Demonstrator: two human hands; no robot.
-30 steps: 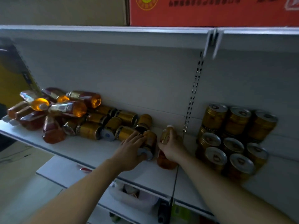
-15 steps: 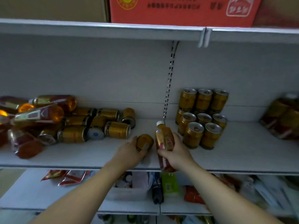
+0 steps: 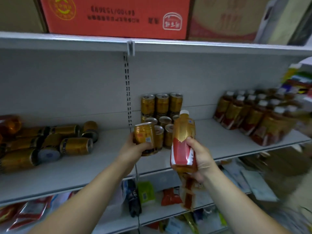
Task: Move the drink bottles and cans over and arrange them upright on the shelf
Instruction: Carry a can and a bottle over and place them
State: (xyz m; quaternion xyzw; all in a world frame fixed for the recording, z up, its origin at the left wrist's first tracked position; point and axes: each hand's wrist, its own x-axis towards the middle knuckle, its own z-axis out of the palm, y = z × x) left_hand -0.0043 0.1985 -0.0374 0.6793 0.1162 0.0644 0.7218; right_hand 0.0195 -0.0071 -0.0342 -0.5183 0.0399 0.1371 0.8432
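My left hand (image 3: 135, 149) grips a gold can (image 3: 144, 137), held upright in the air in front of the grey shelf (image 3: 104, 168). My right hand (image 3: 199, 159) grips an amber drink bottle (image 3: 183, 141) with a white cap and a red-and-white label, tilted slightly left. Just behind both stands a group of upright gold cans (image 3: 161, 105), stacked two high at the back. Several gold cans (image 3: 76, 146) lie on their sides at the shelf's left. Upright amber bottles (image 3: 253, 114) stand in rows at the right.
Amber bottles (image 3: 9, 124) lie at the far left edge. A red carton (image 3: 114, 16) sits on the shelf above. A slotted upright (image 3: 127, 92) divides the back wall. Packaged goods (image 3: 145, 193) fill the lower shelf. Bare shelf shows between the standing cans and the bottle rows.
Both hands have lifted the can and the bottle off the shelf and carried them right, toward the standing cans. The can now stands upright in my left hand. The view swung right.
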